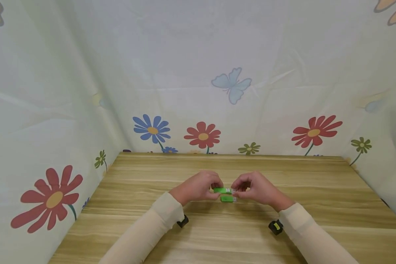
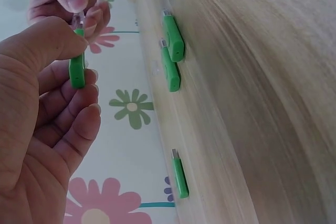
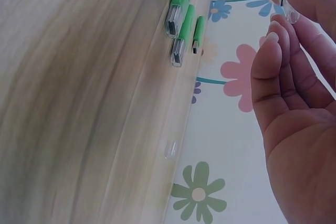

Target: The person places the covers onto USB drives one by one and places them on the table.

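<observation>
While left grip (image 1: 201,186) pinches the green USB stick (image 2: 77,72) above the table (image 1: 217,238) and right grip (image 1: 257,189) a clear cap (image 3: 290,14), best keep both aligned, sliding straight, untwisted.

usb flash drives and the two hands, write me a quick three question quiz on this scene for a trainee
1. Count: in the left wrist view, how many green USB flash drives lie on the wooden table?
2. True or false: the left hand holds another flash drive, while the right hand pinches a clear cap at its connector end.
3. Multiple choice: in the right wrist view, the loose cap on the table is A) green, B) red, C) clear.

Key: 1. Three. 2. True. 3. C.
</observation>
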A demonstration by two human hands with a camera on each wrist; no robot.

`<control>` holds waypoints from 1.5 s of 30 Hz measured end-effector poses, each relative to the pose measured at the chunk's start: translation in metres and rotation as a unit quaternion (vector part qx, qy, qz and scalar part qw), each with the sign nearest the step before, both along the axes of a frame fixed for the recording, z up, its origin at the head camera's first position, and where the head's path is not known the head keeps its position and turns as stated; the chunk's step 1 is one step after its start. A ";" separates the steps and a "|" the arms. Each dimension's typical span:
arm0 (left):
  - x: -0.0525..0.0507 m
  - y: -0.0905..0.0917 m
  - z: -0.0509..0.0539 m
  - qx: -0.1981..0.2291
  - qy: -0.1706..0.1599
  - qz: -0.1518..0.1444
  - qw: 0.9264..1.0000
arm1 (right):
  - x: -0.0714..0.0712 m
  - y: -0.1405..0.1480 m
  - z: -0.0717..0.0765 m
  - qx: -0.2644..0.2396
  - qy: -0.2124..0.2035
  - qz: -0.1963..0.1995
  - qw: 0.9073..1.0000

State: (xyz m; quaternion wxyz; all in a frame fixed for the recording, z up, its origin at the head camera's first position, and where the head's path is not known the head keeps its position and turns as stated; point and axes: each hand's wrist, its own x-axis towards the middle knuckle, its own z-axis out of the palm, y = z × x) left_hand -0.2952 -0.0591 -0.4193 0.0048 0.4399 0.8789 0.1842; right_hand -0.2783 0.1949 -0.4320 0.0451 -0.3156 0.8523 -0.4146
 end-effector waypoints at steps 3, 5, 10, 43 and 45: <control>-0.002 0.001 -0.002 0.003 0.002 -0.009 1.000 | 0.000 -0.002 -0.001 -0.001 0.001 -0.002 1.000; -0.002 0.001 -0.003 0.000 0.006 -0.011 1.000 | -0.001 -0.002 -0.001 -0.001 0.000 -0.004 1.000; -0.002 0.001 -0.003 -0.002 0.010 -0.010 1.000 | 0.000 -0.003 0.000 0.002 0.003 -0.003 1.000; 0.001 0.002 0.000 0.009 0.011 -0.016 1.000 | 0.001 -0.007 0.000 0.007 0.016 -0.005 1.000; 0.002 0.003 0.001 0.008 0.009 -0.016 1.000 | 0.001 -0.007 -0.001 0.004 0.014 -0.004 1.000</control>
